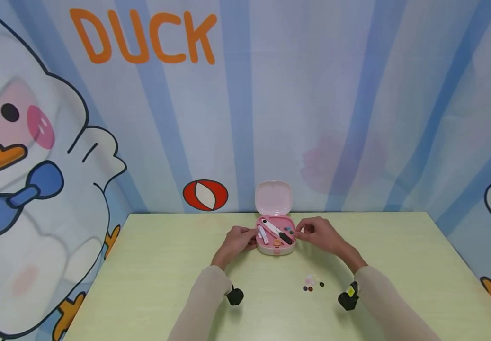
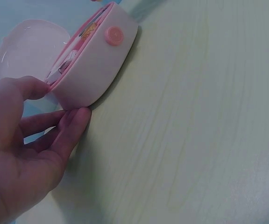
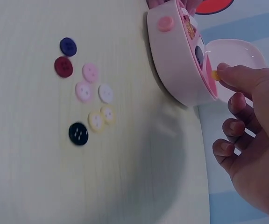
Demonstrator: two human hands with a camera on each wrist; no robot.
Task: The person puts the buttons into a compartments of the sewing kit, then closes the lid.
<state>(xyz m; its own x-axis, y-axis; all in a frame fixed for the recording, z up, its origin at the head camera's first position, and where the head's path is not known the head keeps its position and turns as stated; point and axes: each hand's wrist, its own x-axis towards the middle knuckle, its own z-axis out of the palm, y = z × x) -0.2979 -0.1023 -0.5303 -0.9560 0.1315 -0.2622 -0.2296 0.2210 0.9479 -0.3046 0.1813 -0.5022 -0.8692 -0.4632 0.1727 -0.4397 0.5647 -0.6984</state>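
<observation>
A small pink and white sewing box (image 1: 276, 250) stands at the back of the table with its lid (image 1: 273, 198) raised. Inside lie a white tool with a black end (image 1: 277, 231), a white clip-like item (image 1: 263, 235) and some small dark pieces. My left hand (image 1: 237, 240) holds the box's left end, thumb at the rim and fingertips low on the wall, as the left wrist view shows. At the opposite end, my right hand (image 1: 321, 234) pinches a small yellow button (image 3: 215, 75) between thumb and index finger, right over the rim. Its other fingers are loosely curled.
Several loose buttons lie on the table in front of the box, among them a black button (image 3: 78, 134), a dark red button (image 3: 63, 66), a blue button (image 3: 68, 46) and a white button (image 3: 105, 93). A printed curtain (image 1: 271, 94) hangs behind the table.
</observation>
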